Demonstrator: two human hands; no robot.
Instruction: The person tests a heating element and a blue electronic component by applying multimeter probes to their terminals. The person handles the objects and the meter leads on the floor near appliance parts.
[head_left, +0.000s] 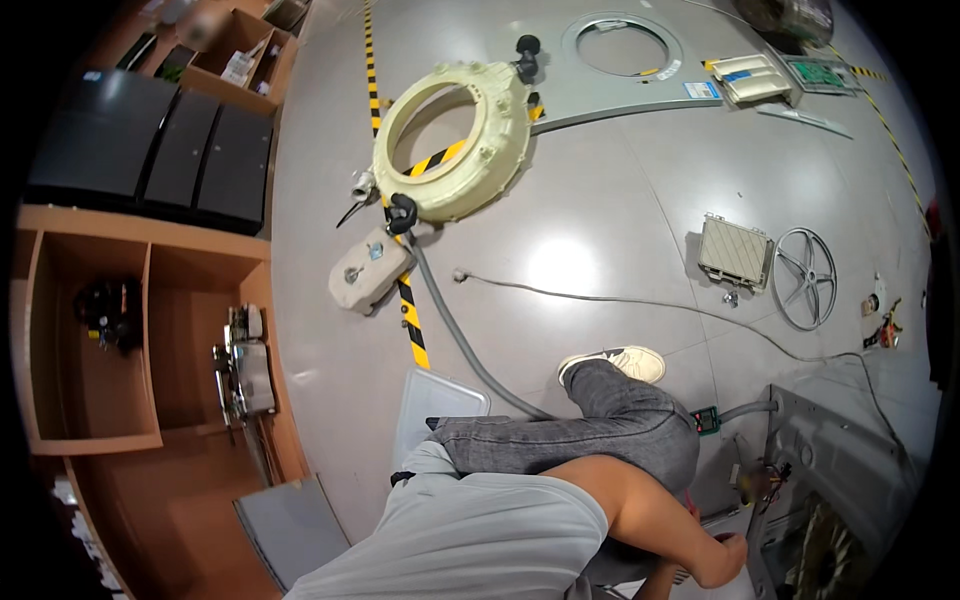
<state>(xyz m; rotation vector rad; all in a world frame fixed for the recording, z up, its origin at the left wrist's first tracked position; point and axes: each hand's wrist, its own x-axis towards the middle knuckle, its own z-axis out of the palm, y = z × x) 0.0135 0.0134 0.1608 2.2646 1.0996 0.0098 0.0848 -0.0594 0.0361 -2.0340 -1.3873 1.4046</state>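
My left arm reaches to the lower right, and my left hand point(726, 562) is curled near the opening of a grey metal appliance cabinet point(800, 425). Whatever its fingers close around is hidden from view. A bundle of coloured wires point(772, 482) shows at the cabinet, just beyond that hand. Of my right arm, only a piece of forearm point(656, 582) appears at the lower edge; the hand is out of sight. A green-and-black handheld meter point(706, 420) is beside my knee, next to a grey hose point(748, 408) that meets the cabinet.
On the floor are a cream tub ring point(510, 130), a concrete weight point(368, 270), a grey front panel point(600, 100), a detergent drawer point(748, 78), a small case point(733, 250) and a pulley wheel point(804, 279). A cable point(600, 298) crosses the floor. Wooden shelving point(150, 225) stands left.
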